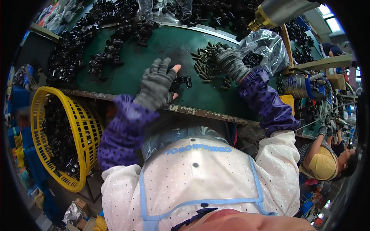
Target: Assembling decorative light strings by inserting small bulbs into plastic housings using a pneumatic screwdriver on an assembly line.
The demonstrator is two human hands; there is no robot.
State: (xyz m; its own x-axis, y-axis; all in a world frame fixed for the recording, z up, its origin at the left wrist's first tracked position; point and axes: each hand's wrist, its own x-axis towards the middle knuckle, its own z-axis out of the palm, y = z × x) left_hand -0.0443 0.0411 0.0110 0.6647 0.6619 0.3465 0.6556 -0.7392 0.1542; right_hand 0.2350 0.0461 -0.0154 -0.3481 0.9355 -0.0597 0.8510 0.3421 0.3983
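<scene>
My left hand (pixel 155 82), in a grey striped glove with bare thumb and forefinger tips, rests palm down near the front edge of the green worktop. Between its thumb and forefinger is a black plastic fitting (pixel 186 81), partly hidden by the hand. On the right, my right hand (pixel 232 61), gloved alike, reaches into a loose pile of small dark metal pins (pixel 202 66). Its fingers bend down close together onto the pile. The fingertips are hidden, so what they pinch does not show. Purple spotted sleeves cover both forearms.
More black fittings (pixel 104 59) lie heaped left and along the back. A yellow basket (pixel 83 142) full of black parts stands at lower left. A power screwdriver (pixel 277 15) hangs at upper right over a clear plastic bag (pixel 266 48). Another person (pixel 323 161) sits far right.
</scene>
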